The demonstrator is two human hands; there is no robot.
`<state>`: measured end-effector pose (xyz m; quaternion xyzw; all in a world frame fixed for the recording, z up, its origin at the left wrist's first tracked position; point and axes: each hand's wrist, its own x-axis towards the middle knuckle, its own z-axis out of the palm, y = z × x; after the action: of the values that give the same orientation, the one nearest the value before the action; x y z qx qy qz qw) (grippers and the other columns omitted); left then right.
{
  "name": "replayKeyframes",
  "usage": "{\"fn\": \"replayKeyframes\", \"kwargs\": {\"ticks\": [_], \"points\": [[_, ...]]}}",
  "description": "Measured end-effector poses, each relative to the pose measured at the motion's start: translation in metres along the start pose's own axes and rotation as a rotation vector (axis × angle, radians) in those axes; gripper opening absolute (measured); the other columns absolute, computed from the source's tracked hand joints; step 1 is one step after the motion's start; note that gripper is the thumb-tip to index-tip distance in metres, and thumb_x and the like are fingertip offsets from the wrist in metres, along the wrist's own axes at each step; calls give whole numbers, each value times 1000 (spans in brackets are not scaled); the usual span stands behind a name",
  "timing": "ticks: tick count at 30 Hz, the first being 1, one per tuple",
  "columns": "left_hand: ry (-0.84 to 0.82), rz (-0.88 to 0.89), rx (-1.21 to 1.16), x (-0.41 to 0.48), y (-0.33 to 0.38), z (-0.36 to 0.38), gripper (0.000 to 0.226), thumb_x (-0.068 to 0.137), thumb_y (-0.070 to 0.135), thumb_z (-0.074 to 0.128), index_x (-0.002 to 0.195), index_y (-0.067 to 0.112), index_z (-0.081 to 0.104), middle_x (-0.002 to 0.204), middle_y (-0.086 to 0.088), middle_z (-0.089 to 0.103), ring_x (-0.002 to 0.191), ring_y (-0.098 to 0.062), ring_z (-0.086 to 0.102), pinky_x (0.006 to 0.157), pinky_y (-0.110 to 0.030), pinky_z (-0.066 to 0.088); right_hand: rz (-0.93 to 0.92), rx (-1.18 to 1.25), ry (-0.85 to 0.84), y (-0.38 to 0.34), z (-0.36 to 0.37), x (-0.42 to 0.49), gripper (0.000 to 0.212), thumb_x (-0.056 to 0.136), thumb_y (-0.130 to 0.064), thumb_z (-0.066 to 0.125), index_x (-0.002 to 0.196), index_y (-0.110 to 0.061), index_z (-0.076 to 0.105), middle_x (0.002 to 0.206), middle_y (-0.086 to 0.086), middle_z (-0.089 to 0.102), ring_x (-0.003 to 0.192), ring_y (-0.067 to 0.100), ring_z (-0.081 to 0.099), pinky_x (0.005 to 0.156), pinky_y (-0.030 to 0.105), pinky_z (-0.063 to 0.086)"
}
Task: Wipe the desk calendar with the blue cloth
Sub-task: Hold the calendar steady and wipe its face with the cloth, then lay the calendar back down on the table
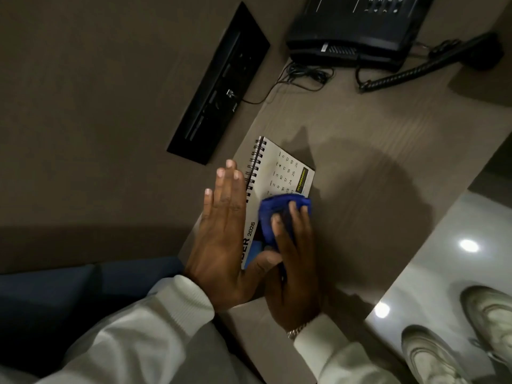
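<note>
Black cable tray (219, 87) recessed in the desk (360, 128), upper left of frame. Centre frame: left hand (221, 234) flat, fingers spread, resting against the spiral-bound edge of the desk calendar (279, 173); just right of it, right hand (293, 261) clamps the bunched blue cloth (279, 212) down on the calendar page. Upper right: black desk phone (357, 26), coiled cord beside it.

You see a black desk phone (357, 26), its coiled cord (399, 74), a recessed socket panel (219, 87), and pale shoes (432, 356).
</note>
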<state>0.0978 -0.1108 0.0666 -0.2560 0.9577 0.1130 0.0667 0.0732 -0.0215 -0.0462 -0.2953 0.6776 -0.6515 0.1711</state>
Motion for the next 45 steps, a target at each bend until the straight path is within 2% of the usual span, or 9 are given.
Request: {"fn": "replayKeyframes", "kwargs": {"ticks": [5,10,12,17,25,32,36,40,45], "points": [[12,30,-28,-1,-3,2,96,83,76,17,151,16,-14,164,-10,-17,153,-26,-14,123,-51,-4,-147,24,48,-1,8,49,51,102,-46,25,139,-13,34,152,27,28,142,55,24,119,59,24],[11,7,-13,-1,-3,1,101,83,76,18,153,9,-11,164,-12,-15,153,-27,-14,123,-55,-2,-11,-5,174,18,13,79,52,94,-11,50,144,-13,38,154,28,32,147,47,20,123,51,19],[0,0,-4,-1,-1,-1,104,83,77,15,152,3,-7,164,-15,-13,153,-28,-13,123,-55,-2,34,-91,113,21,10,58,56,94,-19,54,146,-18,34,157,24,29,149,44,17,124,43,18],[-14,15,21,1,-2,1,102,82,77,12,152,7,-10,164,-15,-11,153,-27,-12,124,-50,-4,-83,-37,25,7,10,1,52,101,-44,29,152,-36,19,161,12,20,150,42,16,117,58,27],[25,51,30,0,-4,4,99,85,75,13,153,6,-8,164,-12,-13,153,-26,-12,124,-45,-6,-2,8,173,16,14,78,51,103,-45,26,148,-22,34,159,16,26,150,39,18,116,59,31],[27,30,61,-1,-3,1,96,87,73,15,153,7,-4,165,-15,-4,154,-25,-5,123,-47,4,318,-120,-94,5,-12,58,60,96,-58,9,150,-33,15,164,8,19,152,25,17,119,34,23],[13,7,84,-1,-2,0,91,89,71,18,153,10,-4,164,-17,4,153,-29,4,121,-54,15,388,-9,-239,-14,-48,46,48,101,-10,46,146,-24,36,155,7,40,143,22,38,116,41,37],[-23,-24,116,-2,-2,0,90,90,68,20,153,7,1,164,-15,5,153,-29,6,120,-52,13,203,-251,-407,-27,-107,59,45,97,-4,48,141,-14,46,147,11,49,136,29,49,116,22,33],[-50,-68,212,0,1,0,90,89,69,18,152,6,6,162,-15,10,150,-32,16,120,-49,12,-57,-724,-563,-20,-163,114,50,91,-10,46,140,-7,49,149,28,41,138,49,39,105,58,45]]}}
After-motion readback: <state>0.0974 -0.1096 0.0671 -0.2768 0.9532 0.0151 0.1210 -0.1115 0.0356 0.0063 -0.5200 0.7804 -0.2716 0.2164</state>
